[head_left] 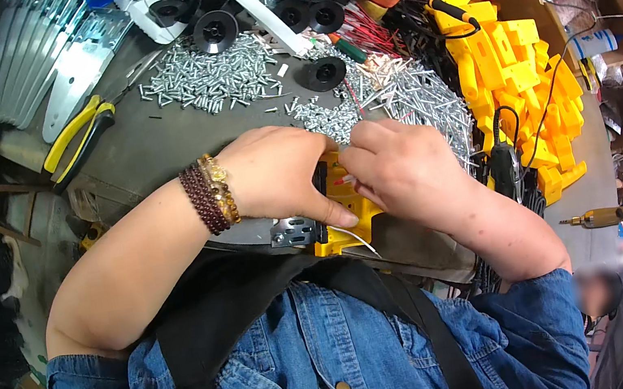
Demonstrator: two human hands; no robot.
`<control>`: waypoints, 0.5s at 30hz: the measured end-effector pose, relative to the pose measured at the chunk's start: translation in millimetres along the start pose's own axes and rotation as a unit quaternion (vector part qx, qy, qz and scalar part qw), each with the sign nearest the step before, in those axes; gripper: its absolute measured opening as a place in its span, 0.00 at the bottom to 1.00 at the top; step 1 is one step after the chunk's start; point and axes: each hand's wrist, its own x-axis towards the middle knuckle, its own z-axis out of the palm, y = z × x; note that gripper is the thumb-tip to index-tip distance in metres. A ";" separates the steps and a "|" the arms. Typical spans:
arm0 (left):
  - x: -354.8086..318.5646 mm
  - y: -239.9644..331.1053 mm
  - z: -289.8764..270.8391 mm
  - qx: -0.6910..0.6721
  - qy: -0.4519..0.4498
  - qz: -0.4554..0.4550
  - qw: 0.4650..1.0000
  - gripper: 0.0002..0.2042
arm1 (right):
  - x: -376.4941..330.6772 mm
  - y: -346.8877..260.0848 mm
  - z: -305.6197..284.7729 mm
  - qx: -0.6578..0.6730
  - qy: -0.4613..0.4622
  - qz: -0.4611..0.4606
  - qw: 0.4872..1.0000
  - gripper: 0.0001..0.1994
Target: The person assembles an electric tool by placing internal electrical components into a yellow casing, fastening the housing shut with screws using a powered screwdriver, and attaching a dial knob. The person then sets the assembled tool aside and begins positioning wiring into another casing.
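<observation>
My left hand [274, 169], wearing beaded bracelets, is closed round a yellow plastic housing [367, 214], its thumb across the near side. A perforated metal plate [295, 231] sticks out from the housing's left end, beside a dark part. From under the thumb a thin white wire [362, 242] trails toward me. My right hand [403, 162] is pinched at the housing's right side. A small red-and-white piece [344, 180] shows by its fingertips; what exactly the pinch holds is hidden.
Heaps of screws [209, 75] and long pins [424, 105] lie beyond my hands, with black spools [216, 31] among them. Yellow-handled pliers [81, 138] rest at left. Yellow housings [509, 71] are piled at right, near a black cabled tool [502, 167] and a yellow screwdriver-like tool [600, 217].
</observation>
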 end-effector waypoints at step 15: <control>-8.7 2.7 5.7 0.021 0.001 0.011 1.000 0.37 | 7.5 26.4 11.8 0.478 -0.248 0.279 0.795 0.20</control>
